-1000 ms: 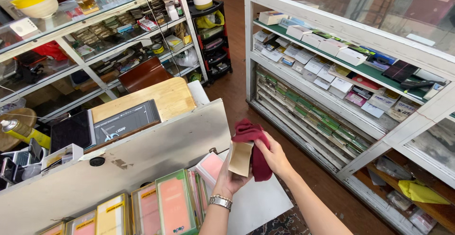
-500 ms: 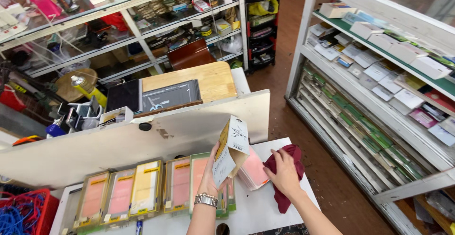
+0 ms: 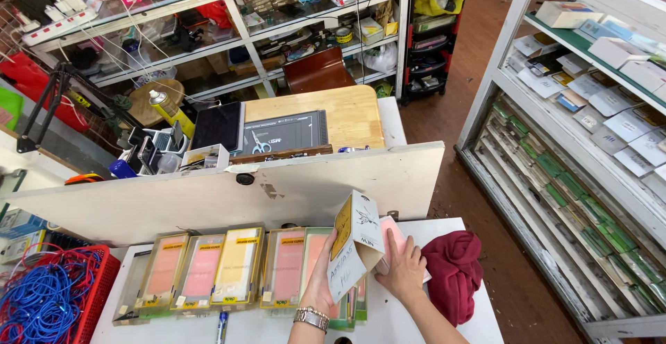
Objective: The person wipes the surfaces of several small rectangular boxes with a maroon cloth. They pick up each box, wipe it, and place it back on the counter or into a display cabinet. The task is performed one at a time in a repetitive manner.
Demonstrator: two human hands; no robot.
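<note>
The left hand (image 3: 320, 281) grips the white-and-yellow box (image 3: 354, 243) upright, while the right hand (image 3: 401, 271), having released the maroon cloth (image 3: 454, 274) now lying at its 3 o'clock on the white counter (image 3: 479, 330), presses flat on a pink case (image 3: 394, 236).

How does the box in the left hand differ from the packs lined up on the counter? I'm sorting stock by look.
The small box is white and yellow cardboard, lifted and tilted in the left hand; the row of flat packs lies on the white counter, showing pink or yellow inserts. The box is thicker and opaque; the packs are slim. Both are rectangular retail packaging.
</note>
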